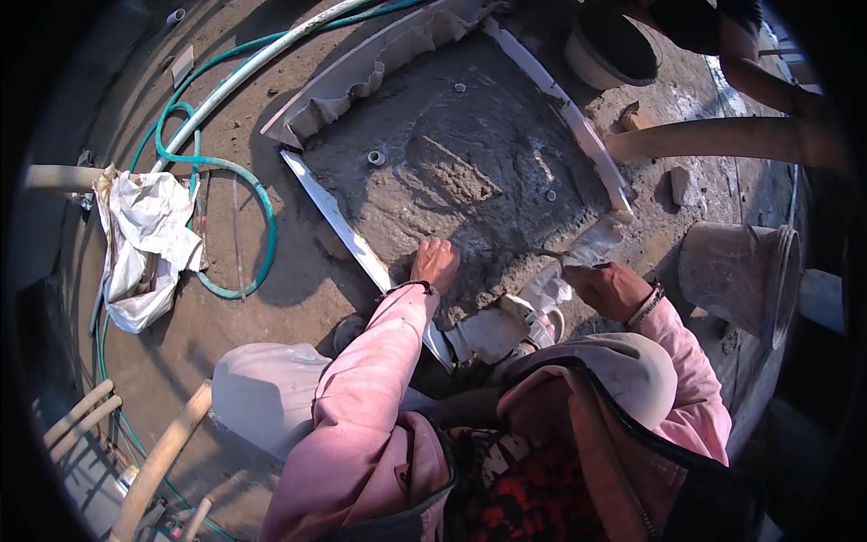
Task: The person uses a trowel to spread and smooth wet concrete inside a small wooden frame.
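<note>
A square bed of wet grey mortar (397,126) lies within white edge boards (325,203), with short white pipe stubs (376,158) standing in it and a rough raised patch near the middle. My left hand (434,266) rests at the near left of the mortar, fingers curled; what they hold, if anything, is hidden. My right hand (605,291) grips the handle of a trowel (542,253), whose thin dark metal reaches left over the mortar near the right corner. Crumpled pale sheeting (551,289) lies along the near edge, below the trowel.
A bucket (727,275) lies at right; a dark-filled tub (612,50) stands at top right beside a co-worker's limbs (750,72). Green hose (269,226), a white pipe (235,77) and a white sack (144,253) are at left. Wooden poles (158,456) are at lower left.
</note>
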The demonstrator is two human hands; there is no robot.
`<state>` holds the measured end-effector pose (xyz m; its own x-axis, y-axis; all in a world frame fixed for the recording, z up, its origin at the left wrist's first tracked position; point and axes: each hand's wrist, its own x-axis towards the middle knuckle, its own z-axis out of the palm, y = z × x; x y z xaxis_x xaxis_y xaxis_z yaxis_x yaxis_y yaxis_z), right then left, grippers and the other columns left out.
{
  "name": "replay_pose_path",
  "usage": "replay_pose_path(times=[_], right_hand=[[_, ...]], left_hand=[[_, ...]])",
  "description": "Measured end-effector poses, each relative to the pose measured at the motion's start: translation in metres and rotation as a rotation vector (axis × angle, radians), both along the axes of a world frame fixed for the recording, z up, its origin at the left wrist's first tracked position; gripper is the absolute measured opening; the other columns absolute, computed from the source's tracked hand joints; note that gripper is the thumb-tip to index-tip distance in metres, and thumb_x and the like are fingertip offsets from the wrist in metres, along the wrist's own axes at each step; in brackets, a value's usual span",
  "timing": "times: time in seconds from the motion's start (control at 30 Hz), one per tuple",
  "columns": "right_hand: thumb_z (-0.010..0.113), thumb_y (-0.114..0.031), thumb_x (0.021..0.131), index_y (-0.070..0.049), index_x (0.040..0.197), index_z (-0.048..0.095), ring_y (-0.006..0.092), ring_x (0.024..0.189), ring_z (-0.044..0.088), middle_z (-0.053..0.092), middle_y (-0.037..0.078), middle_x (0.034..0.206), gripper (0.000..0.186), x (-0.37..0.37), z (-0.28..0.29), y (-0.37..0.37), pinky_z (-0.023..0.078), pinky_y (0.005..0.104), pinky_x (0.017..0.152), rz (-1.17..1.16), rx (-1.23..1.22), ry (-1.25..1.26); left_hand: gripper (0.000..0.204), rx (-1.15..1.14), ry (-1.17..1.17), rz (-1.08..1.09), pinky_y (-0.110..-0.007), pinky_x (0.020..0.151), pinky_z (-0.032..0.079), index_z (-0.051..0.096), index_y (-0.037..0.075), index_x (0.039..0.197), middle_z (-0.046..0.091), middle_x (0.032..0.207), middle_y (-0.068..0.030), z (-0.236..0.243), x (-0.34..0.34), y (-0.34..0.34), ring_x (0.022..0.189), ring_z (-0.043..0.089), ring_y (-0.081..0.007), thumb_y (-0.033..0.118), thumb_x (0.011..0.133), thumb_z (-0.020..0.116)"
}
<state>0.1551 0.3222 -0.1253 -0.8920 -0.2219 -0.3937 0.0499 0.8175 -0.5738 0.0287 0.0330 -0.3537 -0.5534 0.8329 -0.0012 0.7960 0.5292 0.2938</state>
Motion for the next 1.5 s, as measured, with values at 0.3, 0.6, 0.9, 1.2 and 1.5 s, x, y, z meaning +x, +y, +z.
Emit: replay_pose_path(times=[0.3, 0.6, 0.9, 1.2, 1.5], right_hand=[[0.055, -0.015, 0.093, -0.019, 0.144, 0.041, 0.0437, 0.066, 0.063, 0.062, 0.023, 0.080, 0.053, -0.010, -0.125, -0.050, 0.050, 0.0531, 0.060, -0.196, 0.223, 0.267], [0.053, -0.021, 0.098, -0.006, 0.135, 0.051, 0.0405, 0.094, 0.066, 0.065, 0.028, 0.100, 0.040, -0.017, -0.048, -0.003, 0.053, 0.0405, 0.081, -0.270, -0.165, 0.229], [0.056, -0.030, 0.096, -0.012, 0.134, 0.053, 0.0407, 0.103, 0.064, 0.067, 0.023, 0.109, 0.041, -0.115, -0.182, 0.040, 0.051, 0.0425, 0.087, -0.631, 0.096, 0.265], [0.058, -0.031, 0.096, -0.015, 0.135, 0.055, 0.0298, 0.091, 0.068, 0.070, 0.017, 0.102, 0.042, -0.104, -0.179, 0.018, 0.053, 0.0396, 0.080, -0.454, -0.095, 0.380], [0.058, -0.038, 0.098, -0.019, 0.130, 0.062, 0.0080, 0.055, 0.050, 0.058, -0.002, 0.072, 0.038, -0.107, -0.154, 0.014, 0.042, 0.0313, 0.048, -0.594, -0.312, -0.158]], left_hand=[[0.012, -0.007, -0.023, 0.006, -0.042, 0.080, 0.043, 0.066, 0.009, 0.081, 0.064, 0.088, -0.0106, 0.000, 0.010, 0.010, 0.094, 0.058, -0.0268, 0.013, 0.082, 0.056], [0.011, -0.169, -0.276, 0.097, -0.041, 0.079, 0.043, 0.067, 0.009, 0.082, 0.065, 0.087, -0.0112, 0.013, 0.006, 0.003, 0.097, 0.059, -0.0270, 0.011, 0.082, 0.056], [0.016, -0.262, -0.212, -0.091, -0.045, 0.085, 0.047, 0.064, 0.007, 0.095, 0.062, 0.100, -0.0110, 0.090, -0.005, 0.025, 0.103, 0.060, -0.0296, 0.020, 0.089, 0.056], [0.041, -0.207, -0.254, -0.338, -0.043, 0.085, 0.047, 0.059, 0.008, 0.120, 0.062, 0.102, -0.0104, 0.297, -0.020, -0.034, 0.098, 0.063, -0.0301, 0.029, 0.087, 0.067], [0.040, -0.187, -0.285, -0.499, -0.037, 0.077, 0.044, 0.060, 0.009, 0.120, 0.062, 0.098, -0.0067, 0.301, 0.023, -0.052, 0.093, 0.063, -0.0226, 0.024, 0.083, 0.062]])
